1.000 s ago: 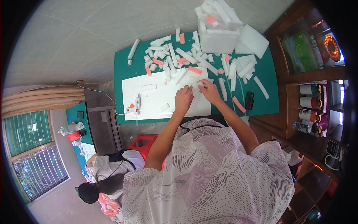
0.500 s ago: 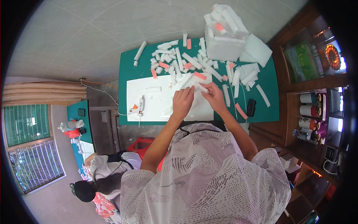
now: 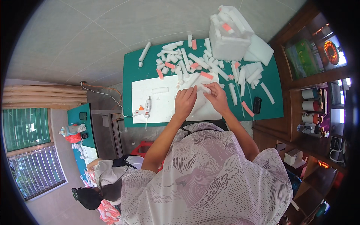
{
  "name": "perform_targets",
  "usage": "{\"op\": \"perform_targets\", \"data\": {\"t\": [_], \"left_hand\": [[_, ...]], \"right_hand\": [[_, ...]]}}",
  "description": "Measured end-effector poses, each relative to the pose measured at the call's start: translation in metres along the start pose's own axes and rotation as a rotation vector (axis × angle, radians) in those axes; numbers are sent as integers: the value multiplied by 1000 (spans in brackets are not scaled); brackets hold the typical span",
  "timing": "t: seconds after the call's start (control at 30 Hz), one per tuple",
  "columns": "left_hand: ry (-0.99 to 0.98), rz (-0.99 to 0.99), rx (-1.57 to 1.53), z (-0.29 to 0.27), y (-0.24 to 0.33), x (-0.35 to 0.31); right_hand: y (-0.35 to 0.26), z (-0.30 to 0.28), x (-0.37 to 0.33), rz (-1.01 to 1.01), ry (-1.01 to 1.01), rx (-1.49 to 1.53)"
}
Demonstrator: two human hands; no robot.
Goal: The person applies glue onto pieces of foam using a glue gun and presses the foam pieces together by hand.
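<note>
A short white foam piece is between my two hands above the white board. My right hand pinches it with thumb and fingertips. My left hand has its fingers pressed together at the piece's left end; its fingertips partly hide the contact. Just beyond the hands lie a longer white foam strip and a pink foam strip. To the left, a glue gun with a white body and an orange part rests on the board, near another white foam strip.
White and pink foam scraps cover the back of the green table. A white foam box stands at the back right. A black case lies at right. Another person sits at lower left; shelves stand at right.
The view has shifted slightly, so the table appears farther right. The white foam piece has turned a little between my fingers; both hands stay close together over the board.
</note>
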State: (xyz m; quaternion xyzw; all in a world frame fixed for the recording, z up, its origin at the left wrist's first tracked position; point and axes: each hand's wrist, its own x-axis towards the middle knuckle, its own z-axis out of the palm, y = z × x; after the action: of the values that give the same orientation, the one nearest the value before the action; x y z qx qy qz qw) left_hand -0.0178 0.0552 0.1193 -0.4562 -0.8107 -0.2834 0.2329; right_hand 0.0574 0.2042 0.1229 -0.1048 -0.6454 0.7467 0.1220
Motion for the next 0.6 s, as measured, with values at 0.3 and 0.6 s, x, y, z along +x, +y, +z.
{"op": "perform_targets", "data": {"t": [0.3,0.6], "left_hand": [[1,-26,-50,-31,-30,-19],[-502,-505,-784,-77,-76,-24]], "right_hand": [[-4,41,-2,66,-52,-89],[-34,58,-4,120,-201,-219]]}}
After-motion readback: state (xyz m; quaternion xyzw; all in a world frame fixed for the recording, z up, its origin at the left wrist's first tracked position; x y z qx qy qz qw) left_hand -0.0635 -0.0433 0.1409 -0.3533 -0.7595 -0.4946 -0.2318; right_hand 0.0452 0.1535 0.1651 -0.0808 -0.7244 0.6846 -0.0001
